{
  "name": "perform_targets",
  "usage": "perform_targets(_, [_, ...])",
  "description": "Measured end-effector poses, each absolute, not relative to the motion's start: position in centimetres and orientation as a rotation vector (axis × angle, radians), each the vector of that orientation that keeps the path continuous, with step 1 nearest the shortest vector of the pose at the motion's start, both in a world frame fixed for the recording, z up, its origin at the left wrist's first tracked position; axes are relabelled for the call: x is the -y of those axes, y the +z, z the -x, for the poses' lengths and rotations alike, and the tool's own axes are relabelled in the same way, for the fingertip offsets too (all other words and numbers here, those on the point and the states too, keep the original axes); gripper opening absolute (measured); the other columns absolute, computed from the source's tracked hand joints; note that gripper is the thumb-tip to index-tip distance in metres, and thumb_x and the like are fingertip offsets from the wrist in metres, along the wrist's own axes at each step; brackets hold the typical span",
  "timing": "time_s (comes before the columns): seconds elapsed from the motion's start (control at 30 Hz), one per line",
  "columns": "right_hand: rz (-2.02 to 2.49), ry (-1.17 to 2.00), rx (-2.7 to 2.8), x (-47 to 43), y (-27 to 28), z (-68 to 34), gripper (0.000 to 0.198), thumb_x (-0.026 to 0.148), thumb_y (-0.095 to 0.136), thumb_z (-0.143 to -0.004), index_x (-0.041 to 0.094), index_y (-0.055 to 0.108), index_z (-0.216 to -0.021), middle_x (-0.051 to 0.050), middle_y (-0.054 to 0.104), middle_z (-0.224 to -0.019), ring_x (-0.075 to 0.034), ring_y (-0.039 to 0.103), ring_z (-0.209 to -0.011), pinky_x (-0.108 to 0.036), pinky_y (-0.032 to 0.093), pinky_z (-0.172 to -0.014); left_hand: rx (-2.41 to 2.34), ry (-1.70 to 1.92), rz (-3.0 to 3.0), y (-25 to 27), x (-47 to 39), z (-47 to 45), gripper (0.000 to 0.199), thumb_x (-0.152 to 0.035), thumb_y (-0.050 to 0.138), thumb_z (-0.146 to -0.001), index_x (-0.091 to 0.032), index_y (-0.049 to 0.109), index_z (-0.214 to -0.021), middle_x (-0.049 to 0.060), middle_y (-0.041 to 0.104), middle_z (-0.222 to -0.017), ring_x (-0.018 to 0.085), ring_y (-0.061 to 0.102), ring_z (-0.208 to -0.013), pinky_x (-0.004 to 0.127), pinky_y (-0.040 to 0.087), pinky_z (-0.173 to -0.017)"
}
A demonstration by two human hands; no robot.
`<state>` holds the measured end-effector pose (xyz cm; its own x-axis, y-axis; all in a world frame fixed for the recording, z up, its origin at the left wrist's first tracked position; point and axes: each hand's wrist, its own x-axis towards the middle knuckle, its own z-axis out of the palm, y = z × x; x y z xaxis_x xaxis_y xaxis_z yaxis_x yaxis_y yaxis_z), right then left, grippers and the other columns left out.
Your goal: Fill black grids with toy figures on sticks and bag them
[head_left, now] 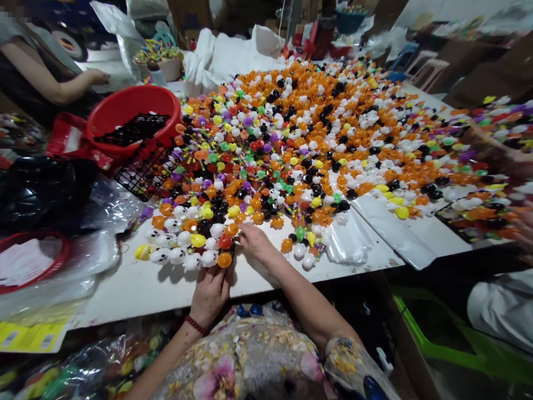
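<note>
My left hand [210, 294], with a dark red beaded bracelet at its wrist, grips the near edge of a dark rack [233, 251]. Small round toys stand over this rack in rows: white ghost-like heads [192, 261], orange pumpkins [225, 259] and a few yellow, red and black ones. They hide most of the rack. At its right end is my right hand [256, 241], fingers bent together beside an orange toy; what they hold, if anything, is hidden. A small cluster of mixed toys [300, 247] lies right of that hand.
A large heap of toys [316, 128] covers the table's middle and back. At left are a red tub [133, 105], a black grid [147, 166] and a black bag [41, 189]. Clear plastic bags [347, 239] lie right. A co-worker's arm [58, 83] shows left, another person's hand [525, 225] right.
</note>
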<state>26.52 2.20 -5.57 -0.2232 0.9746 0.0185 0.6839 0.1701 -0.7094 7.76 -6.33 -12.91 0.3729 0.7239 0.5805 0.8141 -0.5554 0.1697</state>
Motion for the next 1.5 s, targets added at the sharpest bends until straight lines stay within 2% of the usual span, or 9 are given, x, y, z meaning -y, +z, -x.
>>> perform_targets(0.17, [2.036,0.436,1.706,-3.4,-3.0,-33.1,0.021,0.022,0.051,-0.095,0.010,0.056,-0.111,-0.019,0.062,-0.110,-0.027,0.060,-0.101,-0.039,0.047,-0.086,1.377,-0.957,2.466,-13.3,6.3,-7.8,0.056,-0.013,0.052,-0.088,-0.020,0.046,-0.143,0.014,0.063,-0.124,0.031,0.056,-0.120,0.046,0.048,-0.100])
perform_targets(0.27, [2.341,0.216,1.639,-4.5,-1.9,-35.5,0.023,0.024,0.056,-0.093,0.010,0.054,-0.111,-0.020,0.064,-0.109,-0.028,0.062,-0.101,-0.035,0.047,-0.083,1.390,-0.971,2.463,-13.3,6.3,-7.8,0.053,-0.013,0.051,-0.087,-0.019,0.050,-0.140,0.014,0.063,-0.124,0.031,0.055,-0.120,0.046,0.048,-0.100])
perform_targets(0.37, [2.445,0.230,1.640,-5.2,-1.6,-36.0,0.020,0.017,0.053,-0.093,0.011,0.053,-0.112,-0.018,0.068,-0.104,-0.025,0.064,-0.096,-0.031,0.046,-0.081,1.414,-0.961,2.466,-13.2,6.3,-7.8,0.048,-0.013,0.050,-0.087,-0.019,0.056,-0.134,0.013,0.065,-0.120,0.029,0.058,-0.114,0.044,0.049,-0.098])
perform_targets(0.6, [1.993,0.369,1.436,-4.0,-3.8,-34.8,0.042,0.019,0.052,-0.086,0.014,0.048,-0.128,-0.009,0.067,-0.100,-0.021,0.062,-0.084,-0.032,0.049,-0.080,1.377,-0.959,2.434,-12.5,6.2,-8.1,0.036,-0.013,0.052,-0.088,-0.018,0.062,-0.122,0.012,0.067,-0.111,0.027,0.061,-0.107,0.040,0.051,-0.094])
perform_targets(0.8, [1.625,0.363,1.644,-2.1,-5.9,-32.2,0.028,0.017,0.044,-0.084,0.020,0.065,-0.103,-0.006,0.061,-0.093,-0.021,0.057,-0.088,-0.034,0.049,-0.083,1.413,-0.967,2.457,-13.1,6.3,-8.0,0.046,-0.014,0.052,-0.088,-0.018,0.056,-0.133,0.014,0.067,-0.114,0.030,0.059,-0.111,0.045,0.050,-0.096])
perform_targets(0.97, [1.695,0.368,1.781,-1.6,-6.6,-29.9,0.018,0.013,0.048,-0.083,0.019,0.064,-0.090,-0.006,0.057,-0.094,-0.019,0.055,-0.082,-0.030,0.047,-0.075,1.423,-0.939,2.465,-13.1,6.4,-7.9,0.048,-0.013,0.053,-0.087,-0.017,0.054,-0.135,0.015,0.065,-0.119,0.031,0.058,-0.114,0.046,0.049,-0.098])
perform_targets(1.1, [1.776,0.401,1.865,-1.5,-6.5,-28.7,0.015,0.014,0.050,-0.085,0.018,0.062,-0.092,-0.008,0.057,-0.097,-0.018,0.053,-0.077,-0.029,0.044,-0.068,1.420,-0.932,2.456,-12.9,6.4,-7.9,0.044,-0.012,0.053,-0.087,-0.017,0.057,-0.131,0.015,0.064,-0.119,0.030,0.058,-0.112,0.044,0.049,-0.096])
perform_targets(1.33, [1.834,0.518,1.866,-1.6,-6.7,-27.8,0.017,0.013,0.047,-0.087,0.019,0.062,-0.093,-0.007,0.064,-0.087,-0.020,0.057,-0.077,-0.028,0.039,-0.066,1.435,-0.932,2.460,-12.8,6.4,-7.9,0.039,-0.012,0.055,-0.087,-0.017,0.060,-0.125,0.014,0.066,-0.110,0.030,0.058,-0.111,0.041,0.052,-0.090])
perform_targets(1.5, [1.762,0.668,1.775,-2.0,-7.2,-27.4,0.012,0.018,0.051,-0.087,0.020,0.062,-0.090,-0.006,0.066,-0.083,-0.020,0.059,-0.076,-0.029,0.042,-0.068,1.482,-0.935,2.462,-13.1,6.5,-7.8,0.041,-0.014,0.055,-0.087,-0.019,0.060,-0.128,0.014,0.067,-0.110,0.030,0.060,-0.107,0.043,0.051,-0.092])
